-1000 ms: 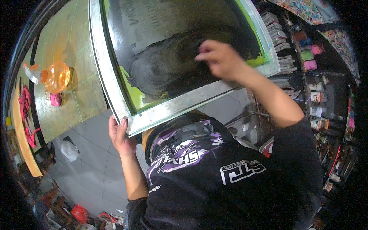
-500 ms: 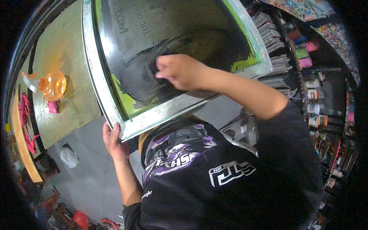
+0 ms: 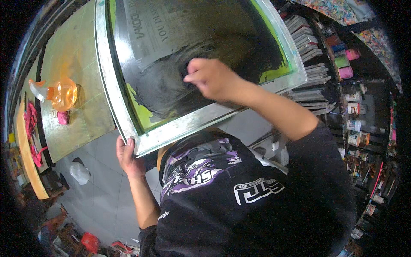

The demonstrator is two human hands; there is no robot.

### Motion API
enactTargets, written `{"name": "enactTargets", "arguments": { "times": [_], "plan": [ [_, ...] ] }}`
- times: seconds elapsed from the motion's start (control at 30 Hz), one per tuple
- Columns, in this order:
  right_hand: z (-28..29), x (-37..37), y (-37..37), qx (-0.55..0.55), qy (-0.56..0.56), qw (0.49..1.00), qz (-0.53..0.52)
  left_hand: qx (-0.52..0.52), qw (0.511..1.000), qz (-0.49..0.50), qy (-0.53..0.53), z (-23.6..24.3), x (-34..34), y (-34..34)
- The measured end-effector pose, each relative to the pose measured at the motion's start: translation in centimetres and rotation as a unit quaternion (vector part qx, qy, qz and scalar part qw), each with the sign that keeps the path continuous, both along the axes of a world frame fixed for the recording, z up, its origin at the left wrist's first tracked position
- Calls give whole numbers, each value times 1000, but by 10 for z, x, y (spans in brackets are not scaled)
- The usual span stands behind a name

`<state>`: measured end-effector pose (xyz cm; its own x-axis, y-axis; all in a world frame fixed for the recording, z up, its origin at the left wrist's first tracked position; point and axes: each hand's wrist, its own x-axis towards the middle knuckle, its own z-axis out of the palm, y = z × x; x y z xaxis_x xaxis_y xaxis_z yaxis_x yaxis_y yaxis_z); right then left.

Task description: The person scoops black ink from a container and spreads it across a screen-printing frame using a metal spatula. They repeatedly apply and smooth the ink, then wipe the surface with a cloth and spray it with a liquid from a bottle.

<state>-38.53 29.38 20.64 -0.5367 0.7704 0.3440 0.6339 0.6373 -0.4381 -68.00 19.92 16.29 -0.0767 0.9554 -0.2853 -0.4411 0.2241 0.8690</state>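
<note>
A silk-screen printing frame (image 3: 105,64) with a pale metal border spans the upper middle of the view. Its dark mesh (image 3: 158,92) has bright green emulsion along the edges, faint lettering toward the top and smeary curved streaks in the lower part. My left hand (image 3: 128,157) grips the frame's near left corner, thumb on top. Over the mesh, my right hand (image 3: 214,79) is closed with its fingertips down at the streaked area. Something dark shows at those fingertips, too hidden to name.
Left of the frame, a board (image 3: 85,43) carries a spray bottle of orange liquid (image 3: 64,95) and a small pink lump (image 3: 63,118). Pink cloth (image 3: 31,115) lies at the far left. On the right are stacked frames (image 3: 306,43) and shelved jars (image 3: 353,125). A white bag (image 3: 79,172) lies on the floor.
My right hand has shifted slightly right over the mesh. My left hand keeps its grip on the corner. The whole view has shifted slightly.
</note>
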Motion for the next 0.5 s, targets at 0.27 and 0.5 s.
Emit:
{"name": "enactTargets", "arguments": {
  "times": [0.27,0.5],
  "plan": [
    [4,119,47,24,-84,925,-370,14,1000,-6,-17,2,4,1],
    [10,2,-9,-72,-10,997,-34,27,999,-28,-9,-1,-4,-1]
  ]
}}
